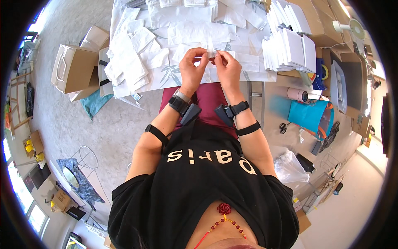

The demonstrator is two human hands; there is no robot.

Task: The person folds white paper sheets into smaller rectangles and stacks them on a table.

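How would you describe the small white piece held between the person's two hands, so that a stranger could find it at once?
Start at the table strewn with flat white paper bags. Just above its near edge, the left hand and right hand meet, fingers pinching together. The small white paper piece stands up between them; unlike the bags around it, it is lifted off the table and much smaller.

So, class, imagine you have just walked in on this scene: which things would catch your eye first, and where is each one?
First, the left hand and right hand, raised together at the table edge, pinching a small white paper piece between the fingertips. Next, the table beyond them, littered with flat white paper sheets, with a neat upright row of white paper bags on its right side. A bright turquoise bag lies on the floor to the right.
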